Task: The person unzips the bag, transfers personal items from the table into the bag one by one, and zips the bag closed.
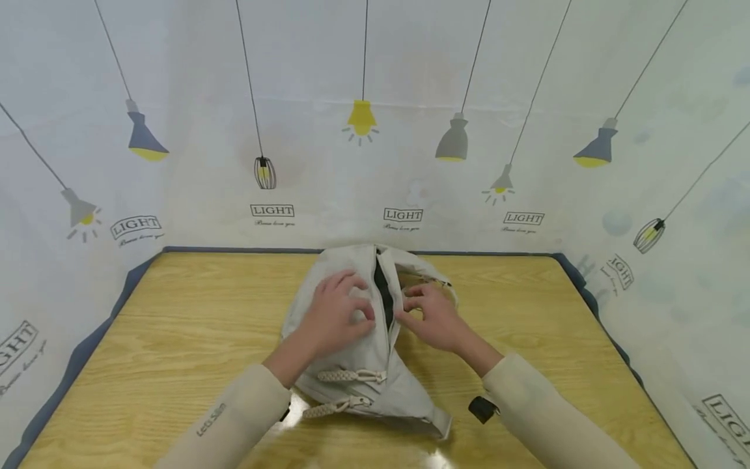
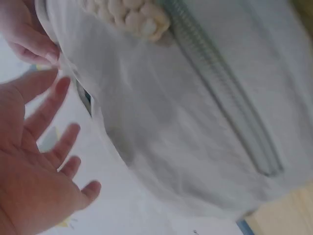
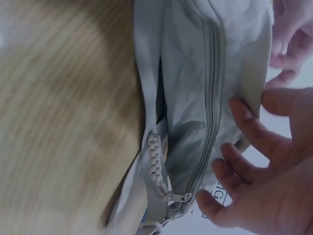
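Observation:
A light grey sling bag (image 1: 328, 365) stands on the table, its top zip compartment parted to show a dark lining (image 1: 384, 293). Over the bag's left side hovers my left hand (image 1: 340, 309), fingers spread and slightly bent, holding nothing; the left wrist view shows the fingers (image 2: 58, 147) apart from the fabric. My right hand (image 1: 433, 312) pinches the right edge of the opening between thumb and forefinger, as the right wrist view (image 3: 264, 171) also shows. Two braided zip pulls (image 1: 350, 376) hang on the near side. Another zip (image 3: 213, 73) runs along the bag's side.
The wooden table (image 1: 205, 312) has a dark blue edge (image 1: 246, 249) at the back. Behind it hangs a pale sheet (image 1: 316, 65) printed with lamps. A strap (image 3: 146, 63) runs along the bag's side. Something small and black (image 1: 483, 409) sits by the right sleeve.

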Demonstrator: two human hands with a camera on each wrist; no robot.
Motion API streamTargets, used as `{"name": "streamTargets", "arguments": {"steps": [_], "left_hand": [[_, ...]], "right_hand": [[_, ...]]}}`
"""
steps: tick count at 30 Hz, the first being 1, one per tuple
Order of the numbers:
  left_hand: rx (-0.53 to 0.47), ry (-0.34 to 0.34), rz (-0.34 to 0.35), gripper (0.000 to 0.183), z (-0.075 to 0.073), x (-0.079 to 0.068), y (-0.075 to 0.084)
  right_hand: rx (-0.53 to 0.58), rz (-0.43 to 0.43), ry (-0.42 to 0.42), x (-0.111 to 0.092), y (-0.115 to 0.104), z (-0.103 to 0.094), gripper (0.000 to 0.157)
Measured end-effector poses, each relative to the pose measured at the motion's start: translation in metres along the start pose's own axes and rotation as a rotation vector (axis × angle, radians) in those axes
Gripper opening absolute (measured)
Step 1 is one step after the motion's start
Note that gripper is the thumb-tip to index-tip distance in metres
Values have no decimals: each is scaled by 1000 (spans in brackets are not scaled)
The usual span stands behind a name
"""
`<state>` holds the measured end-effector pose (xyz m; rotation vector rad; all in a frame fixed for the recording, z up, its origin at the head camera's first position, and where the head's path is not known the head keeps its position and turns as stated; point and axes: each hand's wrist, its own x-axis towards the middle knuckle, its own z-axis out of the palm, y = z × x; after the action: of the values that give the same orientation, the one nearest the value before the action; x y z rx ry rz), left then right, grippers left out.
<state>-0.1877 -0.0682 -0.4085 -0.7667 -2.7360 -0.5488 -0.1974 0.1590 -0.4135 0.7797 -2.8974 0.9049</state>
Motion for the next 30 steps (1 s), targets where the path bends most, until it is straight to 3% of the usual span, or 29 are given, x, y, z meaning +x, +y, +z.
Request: {"name": "streamTargets", "arguments": {"steps": [6,11,17,23,30], "left_hand": [[-34,-73,204,15,-2,-23,11],[-59,-111,269,27,2,-33,17],[-5,-138,265,30,10,-37,20],[69,-55,345,11,19,-38,23],[170,13,426,7,27,-37,25]], "right_hand": [[111,-61,-196,-24,10,-1,24],[195,-71,-315,-37,13,2,25],[203,-76,-312,-43,10,10,26],[193,-74,-249,-49,7,14,23],[195,-77,-195,-55,6,18,17]]}}
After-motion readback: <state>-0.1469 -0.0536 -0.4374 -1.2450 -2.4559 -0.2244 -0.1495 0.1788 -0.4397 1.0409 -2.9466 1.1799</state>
